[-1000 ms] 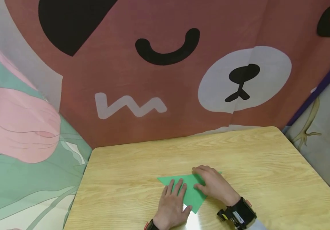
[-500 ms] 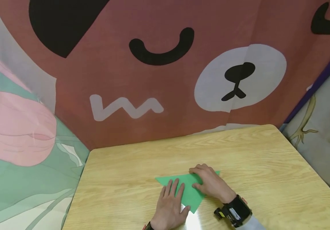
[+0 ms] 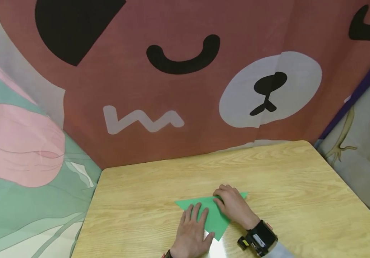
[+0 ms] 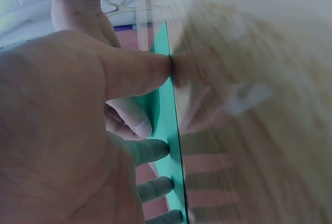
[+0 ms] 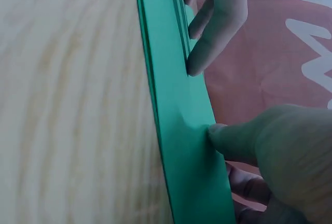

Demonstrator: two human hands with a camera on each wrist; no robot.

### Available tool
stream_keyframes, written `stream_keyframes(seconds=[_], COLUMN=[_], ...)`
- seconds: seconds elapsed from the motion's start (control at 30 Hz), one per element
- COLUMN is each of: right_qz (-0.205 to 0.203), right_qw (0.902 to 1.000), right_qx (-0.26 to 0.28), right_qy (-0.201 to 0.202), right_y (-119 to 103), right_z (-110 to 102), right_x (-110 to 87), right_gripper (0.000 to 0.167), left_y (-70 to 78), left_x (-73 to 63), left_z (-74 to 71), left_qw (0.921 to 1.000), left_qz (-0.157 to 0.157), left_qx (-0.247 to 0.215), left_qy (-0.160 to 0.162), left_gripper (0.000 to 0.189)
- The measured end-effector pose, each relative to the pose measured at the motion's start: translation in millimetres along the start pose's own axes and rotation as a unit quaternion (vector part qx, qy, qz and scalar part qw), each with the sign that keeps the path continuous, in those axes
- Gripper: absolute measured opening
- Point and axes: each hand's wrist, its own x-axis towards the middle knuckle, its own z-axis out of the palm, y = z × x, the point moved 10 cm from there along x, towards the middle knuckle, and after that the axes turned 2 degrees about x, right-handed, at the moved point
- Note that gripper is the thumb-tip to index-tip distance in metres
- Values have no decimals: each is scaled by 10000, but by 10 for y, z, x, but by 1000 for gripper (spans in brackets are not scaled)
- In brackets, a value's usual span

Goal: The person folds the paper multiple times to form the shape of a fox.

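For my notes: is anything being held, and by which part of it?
The left hand rests spread on the green paper; whether the right hand pinches the paper's far edge cannot be told.

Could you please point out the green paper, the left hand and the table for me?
Green paper (image 3: pixel 216 220): head view, on the uncovered middle of its upper face.
Left hand (image 3: pixel 190 233): head view, on the back of the hand.
Table (image 3: pixel 136 195): head view, on a bare part of its top.
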Motion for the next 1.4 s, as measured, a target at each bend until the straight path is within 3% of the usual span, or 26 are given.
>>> stream_keyframes(seconds=[0.17, 0.33, 0.43, 0.53, 0.63, 0.77, 0.9, 1.07, 1.2, 1.4], right_qz=[27, -27, -9, -21, -136, -289, -470, -856, -1182, -1141], right_qw=[9993, 9983, 9980, 9978, 9979, 9985, 9976, 9935, 9883, 9870], right_qx=[296, 498, 588, 644, 614, 397, 270, 264, 189, 122], right_qy=[242, 293, 216, 140, 130, 240, 428, 708, 946, 1126], right_y=[21, -14, -56, -126, -221, -323, -432, -621, -771, -818], right_z=[-51, -117, -174, -262, -361, -504, -648, -833, -948, -1054], right_x=[-7, -4, -1, 6, 10, 1, -23, -68, -120, -163], right_gripper=[7, 8, 8, 7, 6, 7, 8, 13, 16, 18], left_y=[10, 21, 35, 54, 86, 123, 111, 84, 92, 123], left_x=[17, 9, 14, 26, 15, -22, -64, -55, -61, -48], left_z=[-17, -104, -242, -462, -708, -1044, -1273, -1358, -1369, -1392], left_qw=[9996, 9997, 9998, 9965, 9876, 9664, 9442, 9345, 9290, 9229], left_qz=[55, 59, 130, 239, 413, 708, 817, 784, 816, 913], left_qx=[267, 224, 54, -177, -363, -592, -628, -649, -688, -666], left_qy=[36, -79, 167, 781, 1470, 2399, 3129, 3411, 3543, 3682], left_gripper=[73, 72, 63, 47, 34, 26, 26, 26, 15, 5])
